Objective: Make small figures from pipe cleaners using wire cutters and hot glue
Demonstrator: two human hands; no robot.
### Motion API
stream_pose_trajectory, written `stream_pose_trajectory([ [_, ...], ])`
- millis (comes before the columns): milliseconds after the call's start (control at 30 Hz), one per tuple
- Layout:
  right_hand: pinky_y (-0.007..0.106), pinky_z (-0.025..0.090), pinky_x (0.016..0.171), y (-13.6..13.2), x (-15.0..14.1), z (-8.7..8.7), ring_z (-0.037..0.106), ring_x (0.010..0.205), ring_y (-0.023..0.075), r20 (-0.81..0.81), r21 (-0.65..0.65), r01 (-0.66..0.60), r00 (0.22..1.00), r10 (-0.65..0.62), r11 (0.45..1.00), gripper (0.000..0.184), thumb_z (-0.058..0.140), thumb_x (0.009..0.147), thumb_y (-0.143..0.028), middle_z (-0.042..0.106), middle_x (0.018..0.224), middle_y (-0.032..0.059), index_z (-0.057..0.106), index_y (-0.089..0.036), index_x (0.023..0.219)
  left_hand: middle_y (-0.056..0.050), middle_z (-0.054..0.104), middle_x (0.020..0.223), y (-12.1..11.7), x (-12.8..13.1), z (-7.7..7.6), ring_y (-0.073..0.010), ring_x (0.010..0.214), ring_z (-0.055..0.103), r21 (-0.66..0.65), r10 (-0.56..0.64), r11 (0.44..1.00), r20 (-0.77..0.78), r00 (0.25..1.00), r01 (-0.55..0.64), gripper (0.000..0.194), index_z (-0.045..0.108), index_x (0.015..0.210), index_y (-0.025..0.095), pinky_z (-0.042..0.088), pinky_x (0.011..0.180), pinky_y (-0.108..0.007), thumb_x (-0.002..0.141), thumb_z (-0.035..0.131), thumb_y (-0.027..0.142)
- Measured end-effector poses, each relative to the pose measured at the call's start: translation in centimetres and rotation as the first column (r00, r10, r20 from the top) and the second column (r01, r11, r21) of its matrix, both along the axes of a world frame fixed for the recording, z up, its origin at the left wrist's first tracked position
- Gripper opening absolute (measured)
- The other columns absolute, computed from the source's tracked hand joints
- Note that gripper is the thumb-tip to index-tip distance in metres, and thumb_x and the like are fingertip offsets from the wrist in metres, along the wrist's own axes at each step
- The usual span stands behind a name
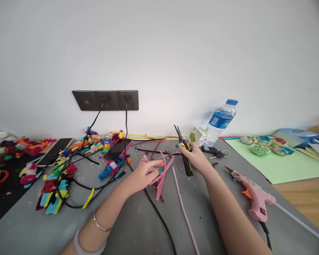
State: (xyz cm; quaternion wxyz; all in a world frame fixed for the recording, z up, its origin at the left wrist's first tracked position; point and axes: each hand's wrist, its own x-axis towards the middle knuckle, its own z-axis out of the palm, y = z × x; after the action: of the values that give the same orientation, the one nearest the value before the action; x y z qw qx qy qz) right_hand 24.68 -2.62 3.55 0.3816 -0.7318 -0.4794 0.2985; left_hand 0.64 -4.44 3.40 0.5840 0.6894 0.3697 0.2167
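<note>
My right hand [195, 156] is closed round the black and yellow handles of a pair of pliers [184, 150], jaws pointing up and away. My left hand [145, 173] lies on the grey table [138, 226] with fingers stretched out over a bundle of pink pipe cleaners [162, 175], fingertips touching them. One long pink pipe cleaner [184, 210] runs toward me between my forearms. A black cable [159, 217] passes under my left wrist.
A pink glue gun [253, 198] lies at the right. Water bottle [220, 122], small carton [198, 134] and keys [215, 152] stand behind my right hand. Colourful pipe-cleaner figures [53, 191], phones [54, 151] and cables crowd the left. A green sheet [289, 163] holds craft flowers.
</note>
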Motion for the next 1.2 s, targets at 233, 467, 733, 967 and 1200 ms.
stream_pose_trajectory([
  [233, 0.036, 0.044, 0.082, 0.1, -0.1, -0.1, 0.061, 0.097, 0.0303, -0.009, -0.006, 0.009, 1.0, -0.009, 1.0, 0.06, 0.063, 0.072, -0.062, 0.067, 0.099, 0.0106, 0.055, -0.016, 0.11, -0.011, 0.07, 0.123, 0.0, 0.0, 0.0, -0.0217, 0.101, 0.069, 0.083, 0.018, 0.996, -0.086, 0.996, -0.011, 0.035, 0.066, 0.121, 0.019, 0.056, 0.081, -0.033, 0.091, 0.05, 0.027],
  [467, 0.037, 0.043, 0.081, 0.3, 0.2, -0.7, 0.062, 0.094, 0.0302, 0.006, 0.01, 0.01, 1.0, -0.01, 1.0, 0.06, 0.064, 0.071, -0.064, 0.067, 0.096, 0.0091, 0.055, -0.018, 0.108, -0.003, 0.067, 0.095, 0.1, 0.4, -1.4, -0.0102, 0.062, 0.06, 0.17, 0.029, 0.985, -0.167, 0.985, -0.001, 0.029, 0.065, 0.107, 0.019, 0.048, 0.053, -0.021, 0.079, 0.059, 0.023],
  [733, 0.036, 0.043, 0.08, 0.4, 0.3, -0.9, 0.062, 0.091, 0.0279, -0.007, 0.041, 0.029, 1.0, -0.029, 0.999, 0.06, 0.063, 0.073, -0.062, 0.067, 0.096, 0.0088, 0.055, -0.017, 0.111, -0.001, 0.066, 0.081, 0.2, 0.8, -0.9, -0.011, 0.055, 0.06, 0.103, 0.184, 0.978, 0.001, 0.983, -0.183, 0.005, 0.041, 0.09, 0.022, 0.045, 0.048, -0.021, 0.088, 0.044, 0.021],
  [967, 0.036, 0.043, 0.078, 0.3, 0.1, -0.7, 0.062, 0.091, 0.0287, 0.006, 0.03, 0.019, 1.0, -0.019, 0.999, 0.062, 0.063, 0.072, -0.064, 0.067, 0.099, 0.0097, 0.055, -0.017, 0.112, -0.005, 0.07, 0.093, -0.1, 0.6, 0.3, -0.014, 0.074, 0.064, 0.37, 0.216, 0.911, -0.052, 0.975, -0.182, 0.026, 0.062, 0.099, 0.019, 0.047, 0.065, -0.025, 0.092, 0.037, 0.018],
  [1200, 0.036, 0.042, 0.078, 0.4, 0.0, -0.7, 0.061, 0.09, 0.0291, 0.012, 0.018, 0.021, 1.0, -0.021, 1.0, 0.06, 0.064, 0.07, -0.064, 0.066, 0.093, 0.008, 0.054, -0.019, 0.108, -0.008, 0.072, 0.108, -0.7, 0.9, -0.5, -0.0253, 0.102, 0.065, 0.619, 0.211, 0.784, -0.348, 0.913, 0.054, 0.027, 0.069, 0.106, 0.02, 0.047, 0.089, -0.037, 0.096, 0.044, 0.026],
])
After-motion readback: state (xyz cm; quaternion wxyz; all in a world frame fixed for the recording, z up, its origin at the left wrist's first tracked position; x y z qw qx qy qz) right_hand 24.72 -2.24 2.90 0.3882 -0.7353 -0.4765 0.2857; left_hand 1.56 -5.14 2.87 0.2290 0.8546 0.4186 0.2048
